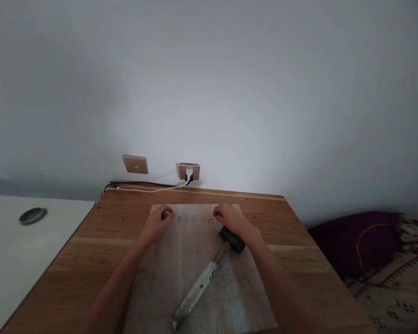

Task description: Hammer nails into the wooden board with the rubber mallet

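A pale, worn board [167,273] lies on the wooden table. Several small shiny pieces [193,217] form a row near its far edge, too tiny to name for sure. At the left end of that row is my left hand [160,221], its fingers curled together. My right hand [230,217] is at the row's right end, thumb and fingers pinched. Whatever either hand holds is hidden or too small to make out. Between my forearms a hammer [198,284] rests diagonally on the board, its black head [234,240] just below my right hand.
Behind the wooden table [87,253] rises a white wall with a plugged-in socket [189,171] and a cover plate [135,164]. Cables [144,189] run along the back edge. To the left, a white surface [31,260] carries a dark oval object [33,215]; patterned fabric [400,292] lies right.
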Available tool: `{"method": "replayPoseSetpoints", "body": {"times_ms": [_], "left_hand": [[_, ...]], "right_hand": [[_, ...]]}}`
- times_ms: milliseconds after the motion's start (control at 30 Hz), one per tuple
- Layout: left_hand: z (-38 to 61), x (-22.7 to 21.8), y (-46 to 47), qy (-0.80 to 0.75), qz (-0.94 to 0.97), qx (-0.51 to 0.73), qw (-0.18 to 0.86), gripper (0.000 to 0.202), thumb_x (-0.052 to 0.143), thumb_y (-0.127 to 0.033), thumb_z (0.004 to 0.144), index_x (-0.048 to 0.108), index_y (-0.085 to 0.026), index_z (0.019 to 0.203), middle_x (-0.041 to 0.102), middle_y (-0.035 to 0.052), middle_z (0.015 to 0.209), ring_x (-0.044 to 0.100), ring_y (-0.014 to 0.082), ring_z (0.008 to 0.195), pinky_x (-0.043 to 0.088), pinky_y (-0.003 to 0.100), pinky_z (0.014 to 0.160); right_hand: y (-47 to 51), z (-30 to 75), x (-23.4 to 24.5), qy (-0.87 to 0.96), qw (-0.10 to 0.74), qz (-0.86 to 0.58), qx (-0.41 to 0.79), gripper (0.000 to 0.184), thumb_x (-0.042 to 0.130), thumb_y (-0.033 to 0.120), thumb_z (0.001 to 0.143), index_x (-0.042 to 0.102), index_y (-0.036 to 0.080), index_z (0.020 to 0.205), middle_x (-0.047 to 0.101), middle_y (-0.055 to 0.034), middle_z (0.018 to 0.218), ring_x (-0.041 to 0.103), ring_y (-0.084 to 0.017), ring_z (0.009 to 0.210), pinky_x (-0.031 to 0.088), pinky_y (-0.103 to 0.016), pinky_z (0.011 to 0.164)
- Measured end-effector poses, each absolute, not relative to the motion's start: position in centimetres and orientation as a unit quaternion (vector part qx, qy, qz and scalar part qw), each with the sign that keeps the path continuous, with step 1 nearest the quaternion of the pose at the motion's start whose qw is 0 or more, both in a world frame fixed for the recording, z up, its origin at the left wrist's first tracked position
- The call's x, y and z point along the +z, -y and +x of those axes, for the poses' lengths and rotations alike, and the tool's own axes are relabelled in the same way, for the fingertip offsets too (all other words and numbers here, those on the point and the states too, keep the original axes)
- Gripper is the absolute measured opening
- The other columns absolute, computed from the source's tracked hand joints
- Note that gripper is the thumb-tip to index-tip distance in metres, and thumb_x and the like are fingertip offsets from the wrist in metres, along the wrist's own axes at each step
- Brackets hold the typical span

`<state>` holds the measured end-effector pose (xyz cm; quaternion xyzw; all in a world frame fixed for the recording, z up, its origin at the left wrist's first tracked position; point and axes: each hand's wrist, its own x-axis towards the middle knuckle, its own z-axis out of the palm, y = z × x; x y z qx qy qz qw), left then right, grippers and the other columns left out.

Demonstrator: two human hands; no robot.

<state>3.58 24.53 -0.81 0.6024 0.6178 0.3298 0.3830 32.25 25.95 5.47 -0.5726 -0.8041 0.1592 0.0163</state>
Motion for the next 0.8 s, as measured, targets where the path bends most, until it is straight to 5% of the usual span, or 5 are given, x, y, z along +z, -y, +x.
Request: {"method": "replayPoseSetpoints", "body": {"times_ms": [200,367,533,667,800], "left_hand": [[5.1,0.3,-24.6,-0.582,0.781,0.112,0.196,0.017,0.053,-0.023,0.098,0.068,-0.019,0.105,0.076,0.0116,0.106,0.071,0.0276,0.103,0.049,0.037,0.090],[5.6,1.0,-25.4,-0.544,0.826,0.065,0.134,0.023,0.045,-0.025,0.102,0.067,-0.018,0.100,0.076,0.0153,0.106,0.072,0.0290,0.097,0.050,0.039,0.087],[5.5,1.4,-26.8,-0.608,0.689,0.260,0.297,0.027,0.044,-0.030,0.096,0.056,-0.021,0.074,0.067,0.0055,0.079,0.064,0.0206,0.078,0.047,0.031,0.074],[5.5,1.0,-26.6,-0.610,0.640,0.279,0.376,0.033,0.032,-0.030,0.095,0.051,-0.022,0.070,0.058,0.0005,0.065,0.051,0.0158,0.055,0.040,0.028,0.054],[5.9,0.5,-25.6,-0.600,0.670,0.250,0.359,0.022,0.053,-0.031,0.089,0.056,-0.021,0.070,0.063,0.0021,0.069,0.062,0.0193,0.069,0.046,0.030,0.066]], "right_hand": [[-25.7,30.5,4.8,0.803,0.004,-0.575,0.159,0.026,0.060,0.009,0.095,0.083,0.016,0.106,0.082,-0.0135,0.110,0.075,-0.024,0.106,0.048,-0.026,0.091],[-25.3,29.4,4.3,0.807,0.005,-0.570,0.156,0.031,0.053,0.003,0.095,0.082,0.012,0.097,0.080,-0.0186,0.109,0.075,-0.025,0.103,0.049,-0.029,0.088],[-25.2,29.7,6.2,0.814,0.049,-0.556,0.162,0.032,0.055,0.002,0.094,0.081,0.014,0.107,0.080,-0.0139,0.113,0.074,-0.023,0.107,0.049,-0.027,0.093],[-25.9,28.9,6.0,0.819,0.059,-0.541,0.178,0.031,0.058,0.001,0.092,0.082,0.013,0.108,0.082,-0.0124,0.110,0.074,-0.022,0.104,0.050,-0.027,0.094],[-26.4,27.6,4.6,0.830,0.046,-0.521,0.194,0.029,0.061,0.002,0.090,0.083,0.014,0.106,0.083,-0.0131,0.110,0.075,-0.023,0.104,0.050,-0.027,0.092]]}}
